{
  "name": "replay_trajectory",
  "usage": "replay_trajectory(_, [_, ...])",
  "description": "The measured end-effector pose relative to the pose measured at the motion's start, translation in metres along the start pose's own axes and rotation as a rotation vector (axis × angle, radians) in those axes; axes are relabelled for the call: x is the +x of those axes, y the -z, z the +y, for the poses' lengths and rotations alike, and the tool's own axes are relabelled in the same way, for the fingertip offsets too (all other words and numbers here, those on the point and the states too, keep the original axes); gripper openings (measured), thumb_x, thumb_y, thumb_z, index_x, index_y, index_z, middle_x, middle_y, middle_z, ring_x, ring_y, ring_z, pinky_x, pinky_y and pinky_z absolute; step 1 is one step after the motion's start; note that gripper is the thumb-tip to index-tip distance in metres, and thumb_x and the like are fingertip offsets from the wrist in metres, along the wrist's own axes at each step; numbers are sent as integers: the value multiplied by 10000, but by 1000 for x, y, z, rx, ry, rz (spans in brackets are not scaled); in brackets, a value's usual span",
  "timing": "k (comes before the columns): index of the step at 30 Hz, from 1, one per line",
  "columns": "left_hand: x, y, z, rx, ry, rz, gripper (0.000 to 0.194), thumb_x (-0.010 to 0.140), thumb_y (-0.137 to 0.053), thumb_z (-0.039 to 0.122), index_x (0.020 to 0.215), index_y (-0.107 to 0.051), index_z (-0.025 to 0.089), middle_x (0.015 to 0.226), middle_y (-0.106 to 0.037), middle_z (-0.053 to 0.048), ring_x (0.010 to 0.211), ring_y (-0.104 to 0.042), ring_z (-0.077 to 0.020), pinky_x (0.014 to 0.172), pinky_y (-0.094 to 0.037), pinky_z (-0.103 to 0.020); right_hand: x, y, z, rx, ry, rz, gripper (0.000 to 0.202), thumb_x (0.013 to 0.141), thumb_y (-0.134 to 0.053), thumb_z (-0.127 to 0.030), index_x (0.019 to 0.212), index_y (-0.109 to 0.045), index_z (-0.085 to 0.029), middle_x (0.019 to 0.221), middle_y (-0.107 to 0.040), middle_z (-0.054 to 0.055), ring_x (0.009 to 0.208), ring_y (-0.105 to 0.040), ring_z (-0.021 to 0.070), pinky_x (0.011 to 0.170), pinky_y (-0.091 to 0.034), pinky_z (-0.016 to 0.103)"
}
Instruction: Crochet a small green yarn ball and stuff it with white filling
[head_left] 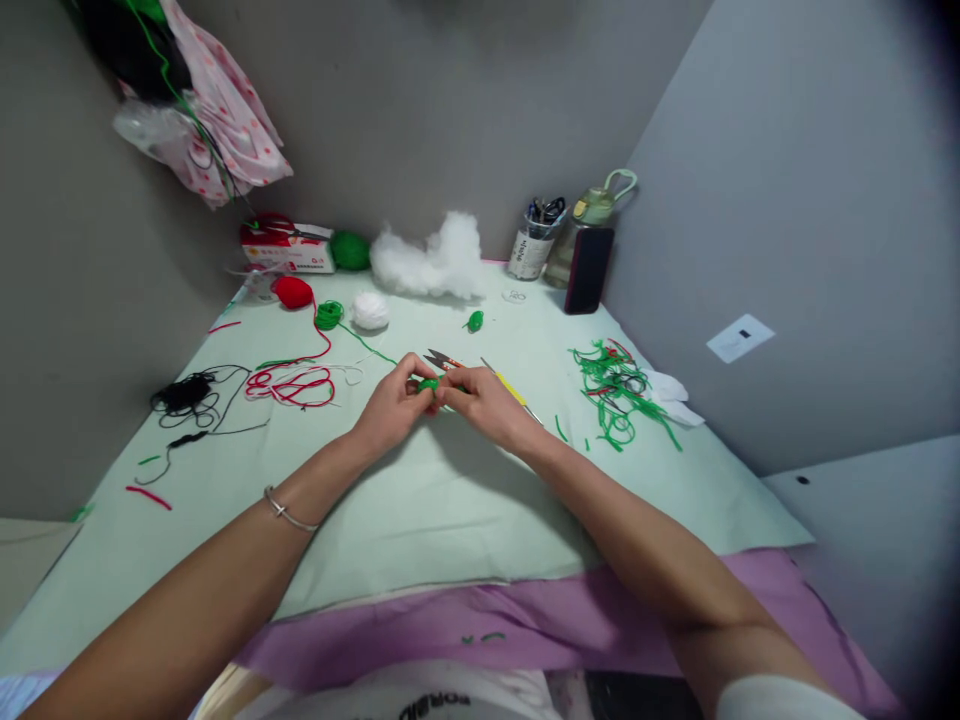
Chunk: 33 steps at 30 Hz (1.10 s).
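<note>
A small green crocheted piece sits between both hands above the middle of the desk, directly at the fingertips, so neither hand is nearer. Left hand pinches it from its left side, its grip clamped on the piece; right hand meets it from the right, fingers together on it. A green strand runs back-left from it to a green yarn coil. Thread snips lie just behind the hands.
</note>
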<state>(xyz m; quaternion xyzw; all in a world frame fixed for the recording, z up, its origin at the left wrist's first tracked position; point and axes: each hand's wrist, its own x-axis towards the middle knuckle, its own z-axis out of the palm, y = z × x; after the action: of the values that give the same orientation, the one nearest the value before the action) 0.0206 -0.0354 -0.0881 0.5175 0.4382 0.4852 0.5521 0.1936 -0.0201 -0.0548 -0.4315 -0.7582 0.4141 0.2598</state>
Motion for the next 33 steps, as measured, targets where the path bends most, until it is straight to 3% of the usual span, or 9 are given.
replay_trajectory(7, [-1,6,7,-85,89,-56,236,792,-753,306,834,-545,204,726,-701,16,596,-679,-155,627,-566,-303,2,-1,2,-59,67,28,105,828,-618,-277,770,-613,-190,678,-567,-45,655,-435,116,673,-321,277])
replay_trajectory(15, [-6,3,13,-200,135,-134,283,876,-745,418,884,-561,203,836,-726,-22,716,-738,-164,743,-599,-315,5,2,5,71,10,77,223,849,-629,-380,734,-557,-203,644,-500,-51,630,-403,117,640,-319,273])
replay_trajectory(20, [-6,7,14,-174,120,-157,324,806,-832,381,901,-582,198,850,-744,-35,734,-744,-181,769,-598,-348,4,9,5,131,5,39,243,882,-579,-388,733,-561,-198,671,-497,-47,650,-396,117,660,-329,271])
replay_trajectory(24, [-2,5,10,-113,49,-102,272,775,-819,310,861,-589,194,779,-723,-12,661,-683,-155,698,-555,-316,-2,8,-4,183,17,-42,266,914,-537,-362,726,-595,-182,680,-533,-30,659,-412,120,666,-327,276])
replay_trajectory(28, [1,0,6,-32,-71,22,243,725,-802,197,817,-577,206,674,-636,42,593,-560,-117,600,-446,-251,-5,-3,-12,120,-3,19,223,892,-555,-279,719,-637,-165,687,-566,-19,668,-417,121,674,-308,286])
replay_trajectory(33, [0,8,18,29,-182,125,175,789,-736,226,933,-639,213,840,-651,17,704,-587,-142,682,-469,-277,-3,-3,-14,325,6,-1,228,876,-662,-393,835,-720,-176,844,-661,12,761,-511,133,732,-404,286])
